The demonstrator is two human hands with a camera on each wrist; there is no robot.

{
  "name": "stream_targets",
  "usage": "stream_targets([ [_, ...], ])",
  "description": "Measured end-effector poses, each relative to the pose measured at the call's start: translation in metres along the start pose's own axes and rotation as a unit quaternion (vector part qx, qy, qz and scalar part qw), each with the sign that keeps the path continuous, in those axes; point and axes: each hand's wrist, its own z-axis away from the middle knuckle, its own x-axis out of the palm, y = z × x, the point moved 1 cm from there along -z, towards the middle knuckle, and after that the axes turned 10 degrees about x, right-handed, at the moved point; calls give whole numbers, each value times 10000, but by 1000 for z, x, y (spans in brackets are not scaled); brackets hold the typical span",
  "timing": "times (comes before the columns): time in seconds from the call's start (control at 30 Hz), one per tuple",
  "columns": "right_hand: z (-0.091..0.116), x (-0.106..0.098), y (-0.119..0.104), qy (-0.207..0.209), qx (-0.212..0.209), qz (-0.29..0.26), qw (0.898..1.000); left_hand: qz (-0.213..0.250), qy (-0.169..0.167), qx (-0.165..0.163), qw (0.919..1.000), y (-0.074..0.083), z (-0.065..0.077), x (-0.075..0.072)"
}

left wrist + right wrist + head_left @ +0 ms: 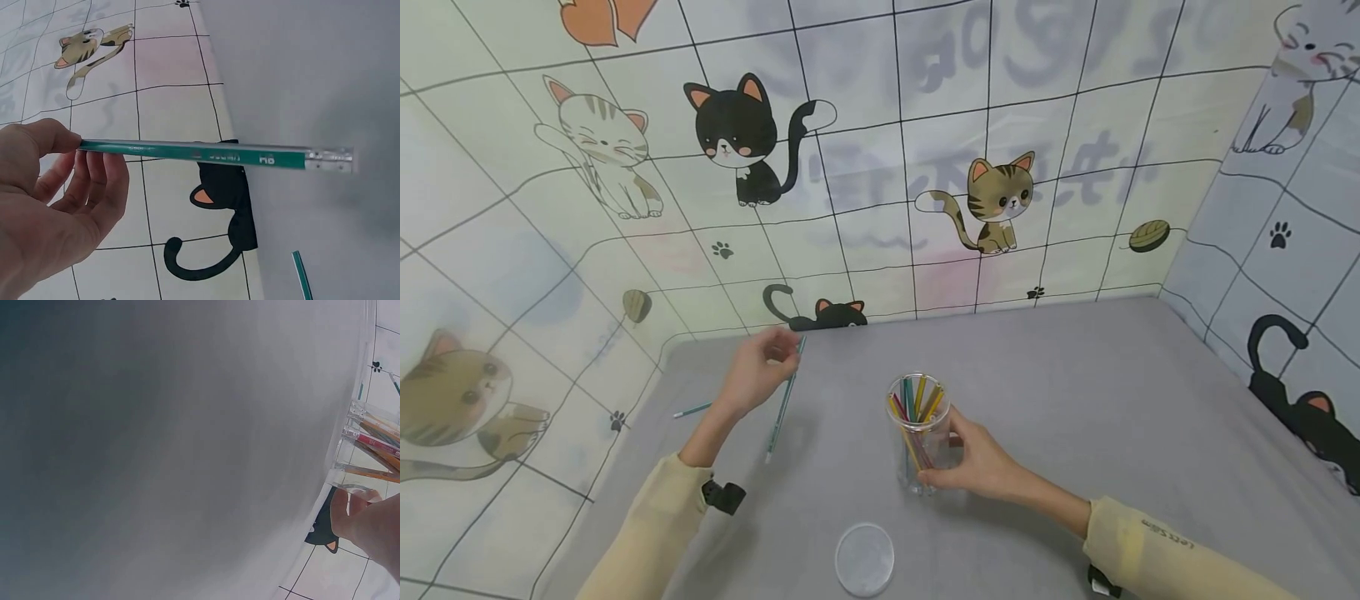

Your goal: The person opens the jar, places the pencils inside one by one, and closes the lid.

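My left hand point(758, 372) pinches a green pencil point(783, 408) by one end, and its eraser end slants down toward me. In the left wrist view the pencil point(206, 154) shows an HB mark and a silver ferrule. A second green pencil point(691, 410) lies on the table, partly behind my left wrist. My right hand point(973, 458) grips the side of a clear plastic jar point(913, 467), which stands upright. Several yellow, red and green pencils point(917, 402) stand in it. In the right wrist view some pencils point(378, 442) show through the jar wall near my fingers.
A round clear lid point(865, 560) lies on the grey tabletop point(1075, 375) in front of the jar. Behind and on both sides hangs a white gridded cloth point(865, 175) printed with cats.
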Motion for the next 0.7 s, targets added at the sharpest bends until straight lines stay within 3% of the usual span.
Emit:
stream_targets([
  [0.33,0,0,2,2,-43,21,10000,407,67,-184,9990,23,-6,-4],
  [0.7,-1,0,1,-34,-30,-3,10000,1045,117,10,9945,42,-14,-8],
])
